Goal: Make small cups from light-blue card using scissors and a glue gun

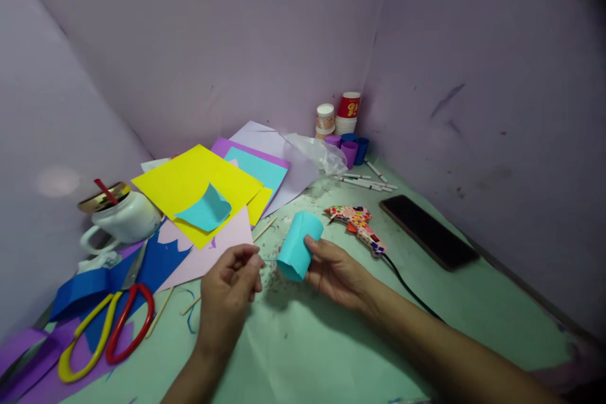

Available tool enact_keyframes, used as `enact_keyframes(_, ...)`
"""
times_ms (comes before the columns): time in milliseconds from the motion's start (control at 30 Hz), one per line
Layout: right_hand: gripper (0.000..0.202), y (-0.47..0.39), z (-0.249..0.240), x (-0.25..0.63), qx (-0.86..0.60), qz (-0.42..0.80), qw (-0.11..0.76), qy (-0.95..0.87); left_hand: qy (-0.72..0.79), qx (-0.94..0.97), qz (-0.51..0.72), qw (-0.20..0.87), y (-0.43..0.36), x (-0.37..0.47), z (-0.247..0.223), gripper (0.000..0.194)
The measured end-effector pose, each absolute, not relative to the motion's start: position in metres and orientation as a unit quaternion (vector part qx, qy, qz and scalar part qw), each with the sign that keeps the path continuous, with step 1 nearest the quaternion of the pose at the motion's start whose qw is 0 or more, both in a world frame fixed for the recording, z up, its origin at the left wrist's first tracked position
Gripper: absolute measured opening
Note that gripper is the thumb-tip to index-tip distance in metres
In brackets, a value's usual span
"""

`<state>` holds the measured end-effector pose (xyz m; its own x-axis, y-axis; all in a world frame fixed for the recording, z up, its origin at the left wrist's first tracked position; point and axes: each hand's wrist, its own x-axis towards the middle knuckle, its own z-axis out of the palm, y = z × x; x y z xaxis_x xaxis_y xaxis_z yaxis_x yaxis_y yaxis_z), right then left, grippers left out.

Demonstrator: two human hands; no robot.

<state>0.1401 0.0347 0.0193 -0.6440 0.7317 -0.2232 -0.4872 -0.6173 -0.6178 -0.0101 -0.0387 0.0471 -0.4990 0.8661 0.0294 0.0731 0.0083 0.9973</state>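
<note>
My right hand holds a light blue paper tube, tilted above the table, with the thumb on its side. Just left of it my left hand is closed in a pinch. A thin light blue strip runs from its fingertips to the tube's lower edge; whether it is paper or thread I cannot tell. Right of the tube lies a flower-patterned glue gun with a black cord. A curled light blue paper piece rests on the yellow sheet behind my left hand.
Scissors with red and yellow handles lie on blue paper at the left, near a white mug. A phone lies at the right. Markers, purple and blue tubes and stacked paper cups stand or lie toward the back corner.
</note>
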Motion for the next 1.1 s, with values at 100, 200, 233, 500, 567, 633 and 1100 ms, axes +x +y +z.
enact_keyframes(100, 0.032, 0.035, 0.021, 0.141, -0.219, 0.866, 0.358, -0.271, 0.635, 0.410, 0.586, 0.292, -0.045, -0.001, 0.039, 0.018)
enact_keyframes(200, 0.026, 0.034, 0.022, 0.141, -0.184, 0.859, 0.375, -0.296, 0.635, 0.424, 0.580, 0.282, -0.047, 0.002, 0.033, 0.021)
enact_keyframes(233, 0.026, 0.033, 0.022, 0.141, -0.178, 0.854, 0.380, -0.308, 0.632, 0.425, 0.574, 0.301, -0.047, 0.002, 0.032, 0.025)
enact_keyframes(500, 0.039, 0.025, 0.018, 0.135, -0.195, 0.833, 0.372, -0.359, 0.637, 0.425, 0.539, 0.350, -0.042, -0.001, 0.033, 0.033)
enact_keyframes(567, 0.052, 0.028, 0.018, 0.138, -0.237, 0.792, 0.412, -0.383, 0.643, 0.427, 0.545, 0.327, -0.040, -0.006, 0.030, 0.034)
enact_keyframes(633, 0.063, 0.034, 0.020, 0.144, -0.298, 0.711, 0.469, -0.430, 0.646, 0.430, 0.550, 0.308, -0.039, -0.011, 0.027, 0.033)
enact_keyframes(1100, 0.028, 0.042, 0.034, 0.158, -0.471, 0.442, 0.364, -0.671, 0.622, 0.541, 0.509, 0.245, -0.040, -0.018, 0.043, 0.026)
